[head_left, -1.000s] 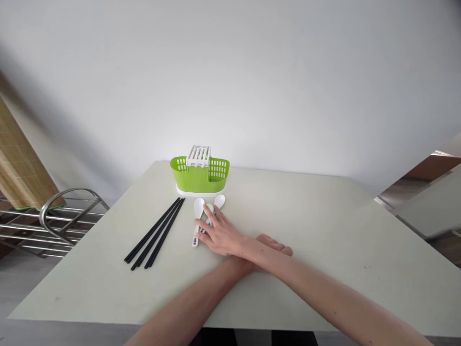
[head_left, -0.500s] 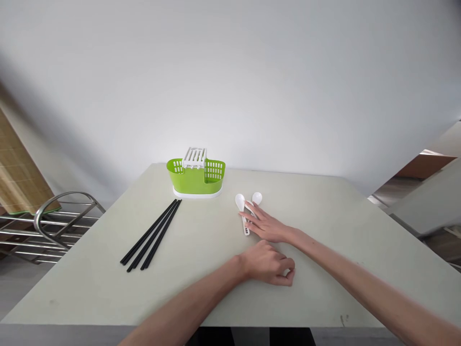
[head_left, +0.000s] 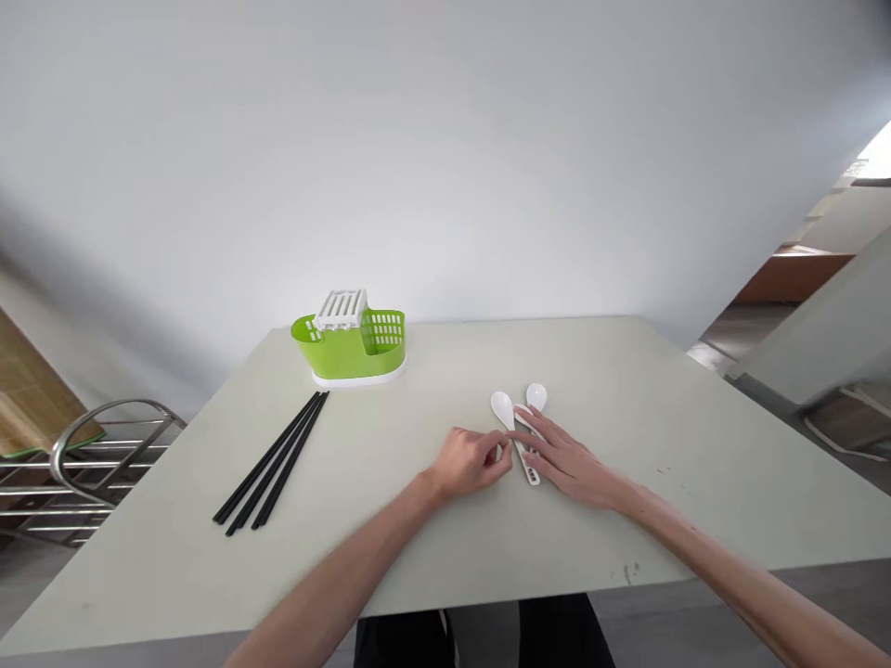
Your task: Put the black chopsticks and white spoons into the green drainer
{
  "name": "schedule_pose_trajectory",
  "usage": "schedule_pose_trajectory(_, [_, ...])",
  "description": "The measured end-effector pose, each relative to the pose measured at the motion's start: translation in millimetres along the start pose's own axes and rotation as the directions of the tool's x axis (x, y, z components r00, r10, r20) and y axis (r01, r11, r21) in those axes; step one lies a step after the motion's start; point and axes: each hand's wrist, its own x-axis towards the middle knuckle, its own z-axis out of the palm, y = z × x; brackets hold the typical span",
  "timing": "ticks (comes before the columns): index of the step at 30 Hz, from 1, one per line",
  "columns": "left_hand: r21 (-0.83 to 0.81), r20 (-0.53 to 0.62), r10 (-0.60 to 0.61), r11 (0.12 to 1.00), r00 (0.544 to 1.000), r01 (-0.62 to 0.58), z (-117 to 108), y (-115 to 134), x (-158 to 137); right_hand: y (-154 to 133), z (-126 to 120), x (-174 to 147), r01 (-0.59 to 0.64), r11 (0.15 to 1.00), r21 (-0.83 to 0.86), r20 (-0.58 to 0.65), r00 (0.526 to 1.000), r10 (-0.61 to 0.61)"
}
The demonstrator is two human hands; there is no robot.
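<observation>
Two white spoons lie side by side on the table, bowls pointing away from me. The left spoon point(head_left: 502, 408) shows its bowl and most of its handle, with dark marks near the end. Of the right spoon point(head_left: 536, 397), the bowl is visible while my fingers partly cover its handle. My right hand point(head_left: 571, 464) rests palm down over the handles, fingers stretched out and apart. Just left of them, my left hand point(head_left: 470, 462) is curled loosely, its fingertips close to the left spoon's handle; I see nothing in its grasp.
A green basket point(head_left: 341, 357) with a white slatted top and white base stands at the table's back left. Several black chopsticks point(head_left: 278, 464) lie in front of it. A metal rack point(head_left: 104, 455) is beyond the table's left edge, and a wall rises behind.
My left hand has moved from in front of my right hand to the left side of the spoons. The right hand stays spread over them. The whole view has shifted slightly.
</observation>
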Motion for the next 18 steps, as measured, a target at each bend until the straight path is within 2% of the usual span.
schedule_pose_trajectory(4, [0.030, 0.013, -0.045, 0.999, 0.999, 0.044, -8, 0, -3, -1, -1, -8, -0.001, 0.999, 0.045, -0.057, 0.998, 0.004])
schedule_pose_trajectory(7, [0.099, 0.019, -0.030, 0.995, 0.999, 0.028, -35, -8, -15, -1, -1, -10, 0.002, 0.993, 0.119, -0.090, 0.996, 0.009])
schedule_pose_trajectory(9, [0.165, 0.007, -0.062, 0.984, 0.998, 0.060, -66, -20, -28, 0, -2, -12, -0.002, 0.982, 0.191, -0.113, 0.993, 0.024])
schedule_pose_trajectory(12, [0.318, -0.038, -0.211, 0.924, 0.977, 0.212, -127, -47, -56, 3, -1, -13, -0.018, 0.952, 0.305, -0.173, 0.982, 0.074])
schedule_pose_trajectory(14, [0.440, -0.097, -0.328, 0.833, 0.940, 0.336, -169, -67, -79, 7, 2, -14, -0.036, 0.929, 0.367, -0.222, 0.967, 0.125])
schedule_pose_trajectory(16, [0.537, -0.166, -0.439, 0.711, 0.883, 0.454, -205, -85, -102, 10, 5, -14, -0.059, 0.908, 0.414, -0.258, 0.949, 0.179])
schedule_pose_trajectory(18, [0.590, -0.136, -0.527, 0.637, 0.839, 0.496, -232, -100, -124, 13, 8, -14, -0.089, 0.891, 0.445, -0.263, 0.938, 0.225])
